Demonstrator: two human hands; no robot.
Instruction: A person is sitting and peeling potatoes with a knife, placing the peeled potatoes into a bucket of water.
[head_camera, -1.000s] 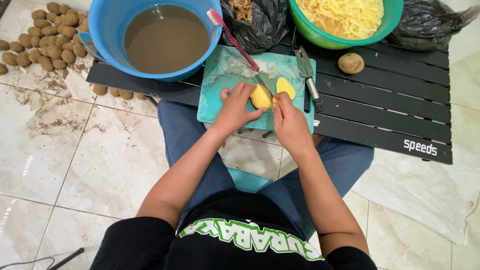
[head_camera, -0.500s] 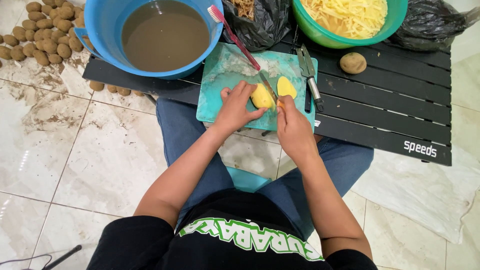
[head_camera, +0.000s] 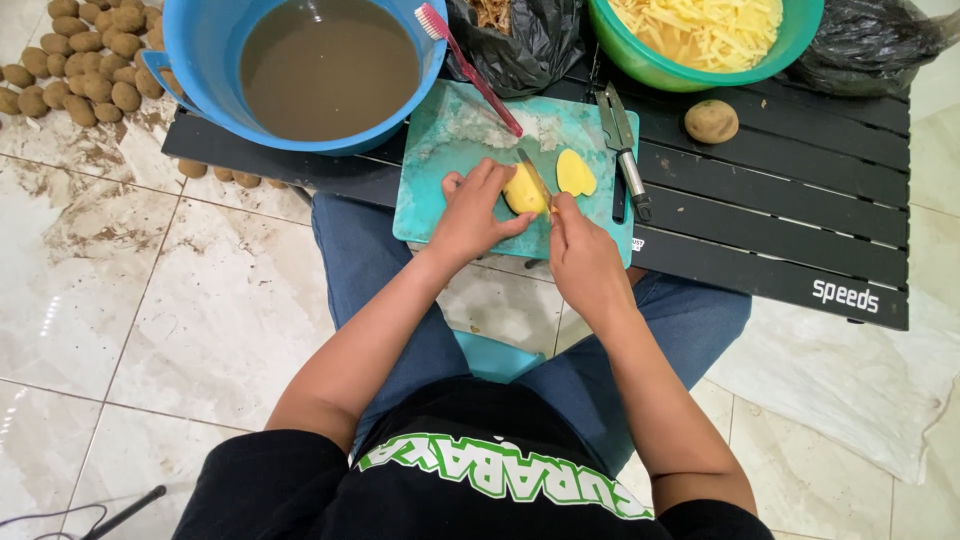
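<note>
On a teal cutting board (head_camera: 450, 140) lie two peeled yellow potato pieces. My left hand (head_camera: 470, 212) pins the left potato piece (head_camera: 522, 190) to the board. My right hand (head_camera: 583, 258) grips a knife (head_camera: 533, 175) whose blade stands across that piece. The other potato half (head_camera: 575, 172) rests flat just to the right, untouched. A peeler (head_camera: 622, 150) lies along the board's right edge.
The board sits on a low black slatted table (head_camera: 800, 210). A blue tub of muddy water (head_camera: 320, 70) with a pink toothbrush (head_camera: 470, 65) stands behind, a green bowl of potato strips (head_camera: 700, 40) at right, an unpeeled potato (head_camera: 711, 121), black bags, and several potatoes on the floor (head_camera: 90, 60).
Both hands stay on the board over the same potato piece; the knife has shifted slightly along it. The view has tilted a little.
</note>
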